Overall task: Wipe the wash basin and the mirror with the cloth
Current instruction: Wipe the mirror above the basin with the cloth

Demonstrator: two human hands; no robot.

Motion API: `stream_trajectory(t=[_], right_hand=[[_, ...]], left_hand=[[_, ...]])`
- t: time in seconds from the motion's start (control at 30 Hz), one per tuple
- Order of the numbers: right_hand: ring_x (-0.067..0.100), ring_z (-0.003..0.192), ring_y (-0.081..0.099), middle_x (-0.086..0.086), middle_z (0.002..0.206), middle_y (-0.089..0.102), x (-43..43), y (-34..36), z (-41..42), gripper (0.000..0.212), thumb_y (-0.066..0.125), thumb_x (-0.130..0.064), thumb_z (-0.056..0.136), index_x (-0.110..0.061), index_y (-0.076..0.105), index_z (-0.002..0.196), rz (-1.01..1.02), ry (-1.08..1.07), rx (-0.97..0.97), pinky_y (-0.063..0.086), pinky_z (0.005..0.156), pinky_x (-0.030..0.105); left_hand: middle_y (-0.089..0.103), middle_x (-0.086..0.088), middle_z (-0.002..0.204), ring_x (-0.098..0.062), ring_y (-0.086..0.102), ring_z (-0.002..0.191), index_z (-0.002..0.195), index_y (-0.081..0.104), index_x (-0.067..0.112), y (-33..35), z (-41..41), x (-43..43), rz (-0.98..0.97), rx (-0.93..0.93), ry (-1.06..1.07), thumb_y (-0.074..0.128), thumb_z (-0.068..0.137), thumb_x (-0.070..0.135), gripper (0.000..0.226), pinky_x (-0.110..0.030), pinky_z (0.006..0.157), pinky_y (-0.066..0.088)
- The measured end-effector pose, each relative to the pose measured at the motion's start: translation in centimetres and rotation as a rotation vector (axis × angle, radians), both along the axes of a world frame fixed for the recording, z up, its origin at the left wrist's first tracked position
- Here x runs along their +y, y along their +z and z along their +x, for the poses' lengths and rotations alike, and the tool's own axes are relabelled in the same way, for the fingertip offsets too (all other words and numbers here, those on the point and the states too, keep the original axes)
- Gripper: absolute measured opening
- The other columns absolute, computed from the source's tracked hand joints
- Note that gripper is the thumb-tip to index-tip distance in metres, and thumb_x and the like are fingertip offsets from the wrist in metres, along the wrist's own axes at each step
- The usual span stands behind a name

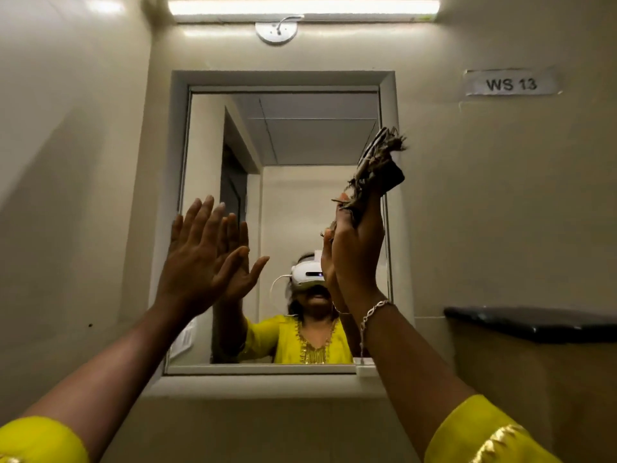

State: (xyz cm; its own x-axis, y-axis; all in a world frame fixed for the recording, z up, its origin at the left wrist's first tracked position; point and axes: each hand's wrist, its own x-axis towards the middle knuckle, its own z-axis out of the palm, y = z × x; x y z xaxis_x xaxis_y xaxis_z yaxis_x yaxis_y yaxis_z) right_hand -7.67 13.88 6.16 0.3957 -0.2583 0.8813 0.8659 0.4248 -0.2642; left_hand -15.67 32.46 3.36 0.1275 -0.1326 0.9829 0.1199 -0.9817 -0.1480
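Note:
A framed mirror (293, 142) hangs on the beige wall straight ahead, set in a recess. My right hand (359, 248) is raised at the mirror's right side and grips a dark, frayed cloth (379, 165), which sticks up above the fingers against the glass edge. My left hand (197, 259) is held up flat at the mirror's left side, fingers spread, holding nothing. Whether it touches the glass I cannot tell. The wash basin is out of sight below the frame.
A ledge (260, 385) runs below the mirror. A dark counter slab (534, 324) juts out at the right. A tube light (303, 6) glows above, and a label reading WS 13 (510, 83) is stuck on the right wall.

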Motion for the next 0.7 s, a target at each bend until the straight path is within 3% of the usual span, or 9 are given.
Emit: stream_trajectory(t=[0.1,0.2,0.27,0.33,0.47,0.53,0.63,0.7], right_hand=[[0.035,0.130,0.039,0.020,0.137,0.044,0.5,2.5,1.1,0.062,0.036,-0.037,0.078,-0.020,0.032,0.138,-0.028,-0.228,-0.134,0.035,0.104,0.056],[0.044,0.122,0.045,0.019,0.139,0.043,1.2,5.1,2.2,0.058,0.030,-0.035,0.081,-0.043,0.015,0.137,-0.072,-0.476,-0.208,0.041,0.094,0.061],[0.046,0.125,0.041,0.019,0.145,0.034,1.1,6.8,3.2,0.056,0.032,-0.023,0.086,-0.032,0.017,0.138,-0.091,-0.625,-0.261,0.043,0.093,0.060],[0.043,0.135,0.027,0.020,0.148,0.028,0.2,8.4,4.1,0.058,0.038,-0.008,0.086,-0.016,0.026,0.142,-0.130,-0.784,-0.299,0.035,0.103,0.059],[0.039,0.138,0.018,0.018,0.148,0.029,-1.3,10.6,4.9,0.060,0.023,-0.029,0.083,-0.011,0.031,0.140,-0.254,-1.144,-0.343,0.015,0.113,0.052],[0.038,0.140,0.015,0.016,0.150,0.025,-1.7,11.7,5.2,0.064,0.020,-0.034,0.081,-0.014,0.029,0.141,-0.315,-1.207,-0.342,0.011,0.114,0.051],[0.033,0.142,0.005,0.011,0.154,0.015,-1.7,13.7,5.6,0.058,0.033,-0.022,0.088,-0.020,0.020,0.144,-0.424,-1.195,-0.271,0.008,0.116,0.051],[0.031,0.143,-0.005,0.010,0.156,0.005,-1.4,14.5,5.7,0.060,0.038,-0.016,0.093,-0.025,0.011,0.145,-0.552,-1.190,-0.210,0.001,0.116,0.050]], left_hand=[[0.028,-0.027,0.155,-0.036,0.017,0.145,0.146,0.033,-0.005,1.4,-0.2,1.6,-0.016,-0.014,0.027,0.005,0.089,0.075,0.101,-0.049,0.118,0.007],[0.031,-0.029,0.153,-0.040,0.022,0.144,0.144,0.035,-0.006,2.4,0.0,3.6,-0.039,-0.030,0.058,0.004,0.089,0.074,0.102,-0.053,0.116,0.013],[0.032,-0.029,0.152,-0.040,0.023,0.144,0.143,0.036,-0.007,3.0,0.2,4.8,-0.054,-0.034,0.068,0.004,0.089,0.075,0.103,-0.053,0.116,0.014],[0.033,-0.030,0.151,-0.039,0.023,0.143,0.143,0.037,-0.007,3.6,0.5,5.9,-0.050,-0.039,0.071,0.004,0.090,0.074,0.103,-0.054,0.115,0.015],[0.035,-0.030,0.150,-0.034,0.022,0.140,0.142,0.037,-0.008,4.7,1.3,7.6,-0.017,-0.060,0.047,0.007,0.091,0.073,0.101,-0.051,0.116,0.015],[0.034,-0.029,0.151,-0.033,0.023,0.140,0.143,0.036,-0.007,5.1,1.8,8.0,-0.014,-0.064,0.020,0.008,0.091,0.074,0.100,-0.045,0.119,0.012],[0.036,-0.030,0.149,-0.034,0.026,0.139,0.142,0.037,-0.007,5.6,2.4,8.2,-0.008,-0.092,0.009,0.010,0.092,0.072,0.097,-0.053,0.112,0.022],[0.036,-0.029,0.149,-0.034,0.026,0.139,0.141,0.038,-0.007,6.0,2.6,8.1,-0.014,-0.116,0.015,0.009,0.092,0.071,0.097,-0.049,0.116,0.017]])
